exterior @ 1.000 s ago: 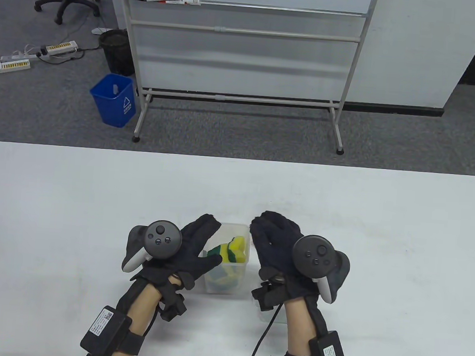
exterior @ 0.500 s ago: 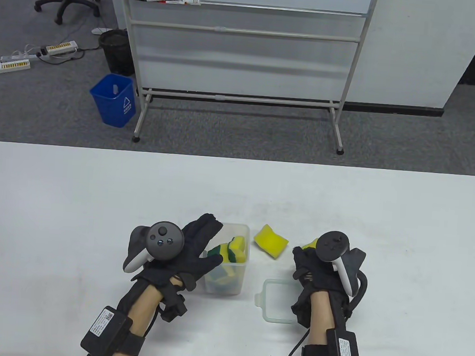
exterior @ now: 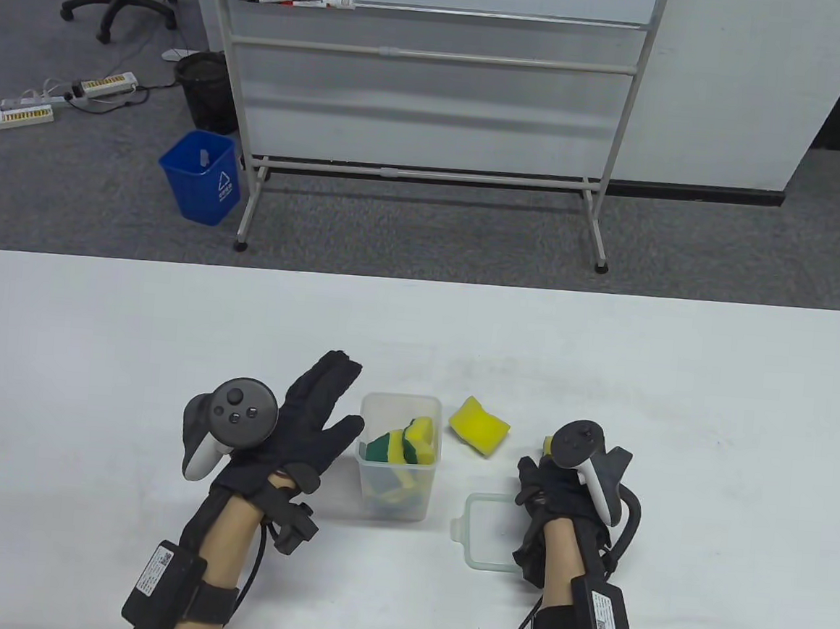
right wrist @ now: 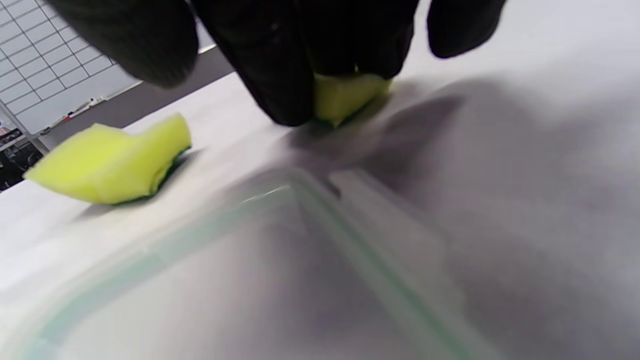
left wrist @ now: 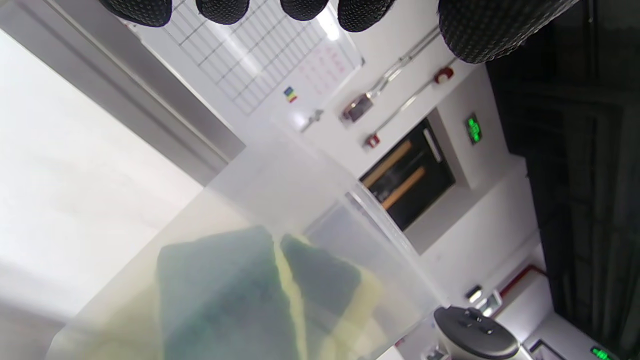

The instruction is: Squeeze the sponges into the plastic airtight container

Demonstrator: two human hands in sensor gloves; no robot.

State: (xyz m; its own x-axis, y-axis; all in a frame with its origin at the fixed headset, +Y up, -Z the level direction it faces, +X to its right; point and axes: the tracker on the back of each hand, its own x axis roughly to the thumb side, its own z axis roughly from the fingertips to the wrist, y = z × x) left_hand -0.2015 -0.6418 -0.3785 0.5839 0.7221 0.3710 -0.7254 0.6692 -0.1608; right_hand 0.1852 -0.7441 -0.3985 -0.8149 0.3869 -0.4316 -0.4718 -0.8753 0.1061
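A clear plastic container stands upright on the white table and holds several yellow-green sponges; its frosted wall fills the left wrist view. My left hand is open beside the container's left wall, apart from it. A loose yellow sponge lies right of the container, also in the right wrist view. My right hand grips another yellow sponge on the table, mostly hidden by the fingers.
The container's clear lid with a green seal lies flat on the table just left of my right wrist, and fills the lower right wrist view. A whiteboard stand and a blue bin are beyond the table.
My left hand let go of the container and moved left, fingers spread. My right hand pulled away from the container to the right and closed on a sponge, uncovering the loose sponge and the lid.
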